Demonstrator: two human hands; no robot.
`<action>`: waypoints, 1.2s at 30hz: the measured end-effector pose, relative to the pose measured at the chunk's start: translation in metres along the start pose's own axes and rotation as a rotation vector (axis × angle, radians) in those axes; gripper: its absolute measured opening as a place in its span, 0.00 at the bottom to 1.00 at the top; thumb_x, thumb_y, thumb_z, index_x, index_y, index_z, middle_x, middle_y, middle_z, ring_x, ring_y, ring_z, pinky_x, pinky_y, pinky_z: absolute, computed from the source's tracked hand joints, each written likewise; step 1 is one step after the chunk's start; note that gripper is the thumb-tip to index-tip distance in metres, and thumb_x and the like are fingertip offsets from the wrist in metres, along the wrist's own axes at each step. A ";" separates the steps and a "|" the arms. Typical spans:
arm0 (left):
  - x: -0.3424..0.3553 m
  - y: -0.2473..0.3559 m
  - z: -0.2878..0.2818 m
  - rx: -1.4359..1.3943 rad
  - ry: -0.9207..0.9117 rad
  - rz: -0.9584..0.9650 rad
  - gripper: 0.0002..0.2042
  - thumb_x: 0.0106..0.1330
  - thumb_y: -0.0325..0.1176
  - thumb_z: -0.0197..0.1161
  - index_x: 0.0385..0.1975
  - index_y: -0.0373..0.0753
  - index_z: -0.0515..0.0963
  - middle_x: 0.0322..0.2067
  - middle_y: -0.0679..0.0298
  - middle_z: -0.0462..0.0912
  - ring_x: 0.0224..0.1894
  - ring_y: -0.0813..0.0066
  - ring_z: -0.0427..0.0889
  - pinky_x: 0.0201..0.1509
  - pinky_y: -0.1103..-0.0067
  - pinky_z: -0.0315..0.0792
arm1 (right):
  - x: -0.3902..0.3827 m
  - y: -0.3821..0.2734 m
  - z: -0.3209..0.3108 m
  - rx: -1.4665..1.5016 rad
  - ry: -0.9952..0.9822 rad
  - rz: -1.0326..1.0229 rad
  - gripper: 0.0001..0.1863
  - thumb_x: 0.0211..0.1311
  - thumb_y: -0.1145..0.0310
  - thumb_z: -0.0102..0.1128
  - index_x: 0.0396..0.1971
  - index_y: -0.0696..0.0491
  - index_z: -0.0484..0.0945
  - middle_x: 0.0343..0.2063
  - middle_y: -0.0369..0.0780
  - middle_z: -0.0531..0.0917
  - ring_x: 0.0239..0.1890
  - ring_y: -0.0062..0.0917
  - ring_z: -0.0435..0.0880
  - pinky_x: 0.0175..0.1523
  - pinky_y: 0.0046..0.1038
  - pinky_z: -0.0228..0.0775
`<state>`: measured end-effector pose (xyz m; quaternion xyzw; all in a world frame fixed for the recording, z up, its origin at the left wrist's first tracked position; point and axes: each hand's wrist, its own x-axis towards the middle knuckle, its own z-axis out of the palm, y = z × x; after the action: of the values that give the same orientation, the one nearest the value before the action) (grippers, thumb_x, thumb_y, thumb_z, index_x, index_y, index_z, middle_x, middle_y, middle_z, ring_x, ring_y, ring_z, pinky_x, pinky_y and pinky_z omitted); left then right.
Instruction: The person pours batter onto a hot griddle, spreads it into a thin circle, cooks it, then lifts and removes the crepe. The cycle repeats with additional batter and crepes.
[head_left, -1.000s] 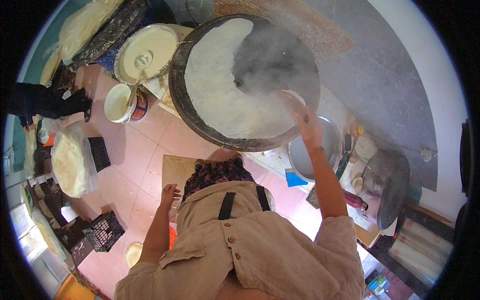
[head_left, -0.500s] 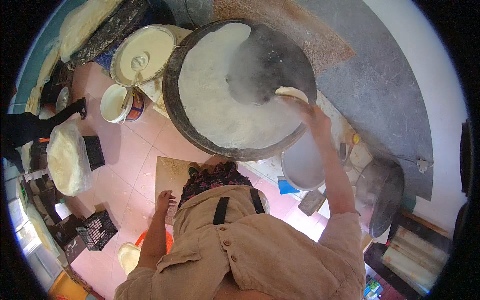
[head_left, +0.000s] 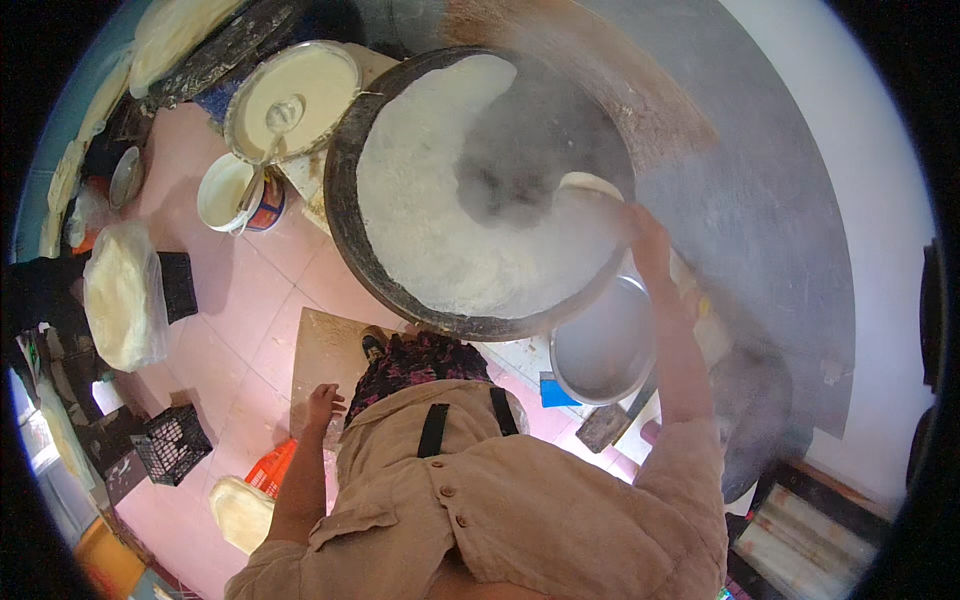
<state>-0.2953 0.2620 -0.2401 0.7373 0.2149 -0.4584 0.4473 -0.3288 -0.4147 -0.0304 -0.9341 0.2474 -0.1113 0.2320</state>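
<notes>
My right hand [head_left: 646,236] is closed on a curved, pale-edged batter spreader [head_left: 590,183] at the right side of a big round dark griddle [head_left: 345,225]. Steam blurs the fingers and part of the spreader. Pale batter [head_left: 415,205] covers the griddle in a wide crescent, from the top round the left and bottom sides to the spreader. Dark griddle surface shows in the middle and at the upper right. My left hand [head_left: 323,405] hangs low beside my apron, away from the griddle, holding nothing, its fingers loosely apart.
Left of the griddle stands a wide basin [head_left: 350,70] of batter with a ladle [head_left: 284,115] in it. Below it is a white bucket [head_left: 215,205]. A steel pan [head_left: 603,345] sits at the griddle's lower right. A black crate [head_left: 172,443] and bagged flatbreads [head_left: 124,300] are at left.
My right hand and the spreader have moved slightly right and up round the griddle, and batter now covers more of its right side. A dark-sleeved arm at the far left has drawn back.
</notes>
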 end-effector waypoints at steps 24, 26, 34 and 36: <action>-0.017 -0.048 -0.006 -0.097 0.084 0.026 0.16 0.70 0.44 0.50 0.46 0.38 0.73 0.27 0.60 0.79 0.20 0.72 0.79 0.23 0.78 0.72 | 0.177 0.000 0.035 -0.043 0.017 -0.202 0.20 0.60 0.63 0.58 0.51 0.54 0.76 0.44 0.48 0.81 0.48 0.38 0.79 0.52 0.34 0.68; -0.010 -0.050 -0.022 -0.123 0.079 0.012 0.17 0.69 0.45 0.51 0.45 0.38 0.73 0.27 0.60 0.79 0.20 0.72 0.80 0.23 0.77 0.72 | 0.174 -0.043 0.023 0.007 0.085 -0.199 0.20 0.60 0.63 0.58 0.51 0.54 0.76 0.44 0.48 0.81 0.48 0.40 0.79 0.51 0.35 0.69; 0.038 0.001 -0.060 -0.152 -0.007 0.047 0.19 0.68 0.46 0.53 0.47 0.37 0.74 0.29 0.58 0.80 0.24 0.68 0.82 0.27 0.73 0.76 | 0.081 0.013 0.010 -0.157 0.414 0.402 0.18 0.53 0.62 0.62 0.41 0.58 0.79 0.36 0.49 0.83 0.40 0.42 0.82 0.46 0.39 0.71; 0.047 0.017 -0.070 -0.119 -0.019 0.038 0.18 0.67 0.46 0.53 0.47 0.38 0.74 0.29 0.58 0.80 0.24 0.68 0.82 0.27 0.74 0.76 | 0.076 0.040 0.023 -0.196 0.433 0.492 0.18 0.52 0.61 0.62 0.37 0.59 0.80 0.33 0.50 0.84 0.38 0.42 0.83 0.43 0.40 0.72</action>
<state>-0.2267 0.3088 -0.2605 0.7090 0.2237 -0.4430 0.5010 -0.2726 -0.4762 -0.0628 -0.8191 0.5183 -0.2234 0.1029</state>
